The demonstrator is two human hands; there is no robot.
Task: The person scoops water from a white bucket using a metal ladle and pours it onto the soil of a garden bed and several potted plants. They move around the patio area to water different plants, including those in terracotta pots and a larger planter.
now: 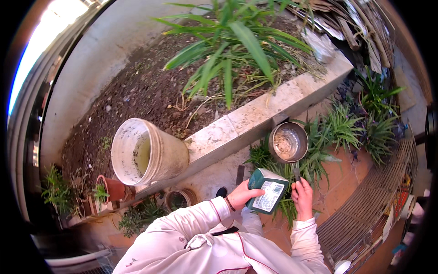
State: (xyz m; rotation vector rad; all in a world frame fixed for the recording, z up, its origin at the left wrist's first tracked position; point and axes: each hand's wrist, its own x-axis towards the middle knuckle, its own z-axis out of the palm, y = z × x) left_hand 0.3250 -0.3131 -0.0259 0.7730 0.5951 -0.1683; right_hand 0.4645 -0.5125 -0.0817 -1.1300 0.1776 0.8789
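My left hand (242,196) is closed round a green carton (268,191) with a white label, its thumb across the label. My right hand (302,198) grips the handle of a metal saucepan (288,142), which is held out ahead of me over the plants. Inside the pan lies some pale brownish stuff that I cannot make out. The carton is just left of the pan's handle, apart from it. Left of my hands, a dirty white bucket (173,157) with murky greenish liquid stands tilted in view on the ledge of the planting bed.
A raised soil bed (150,91) with a concrete ledge (219,137) holds a long-leaved plant (228,45). Terracotta pots (109,188) and potted greenery (141,217) line the left. Spiky plants (340,125) and a slatted metal rack (365,182) are on the right; scrap wood (351,27) lies beyond.
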